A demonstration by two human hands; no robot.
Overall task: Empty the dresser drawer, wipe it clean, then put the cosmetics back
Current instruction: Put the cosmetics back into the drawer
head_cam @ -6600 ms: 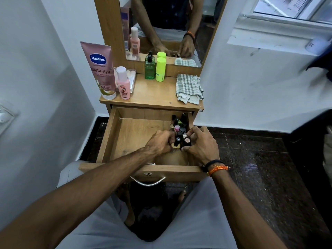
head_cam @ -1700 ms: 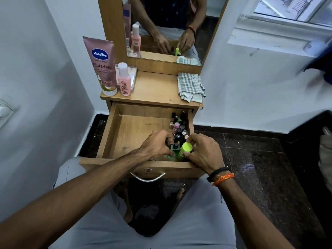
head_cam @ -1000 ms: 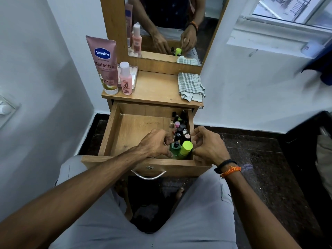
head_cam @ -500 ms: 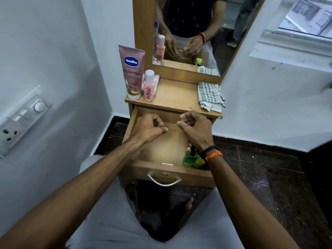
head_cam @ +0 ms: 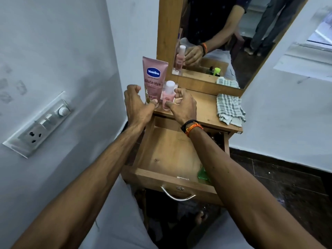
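Left hand [head_cam: 137, 103] curved wide around Vaseline tube [head_cam: 154, 78], thumb at base; right hand [head_cam: 183, 105] half-curled at pink bottle [head_cam: 168, 97]; grip undetermined. Drawer [head_cam: 167, 155] open.

Open wooden drawer [head_cam: 161, 155], pink Vaseline tube [head_cam: 154, 76] and small pink bottle [head_cam: 168, 96] upright on top (side by side).

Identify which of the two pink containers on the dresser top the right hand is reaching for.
The small pink bottle with the white cap: the right hand curls round it. The taller Vaseline tube stands beside the left hand.
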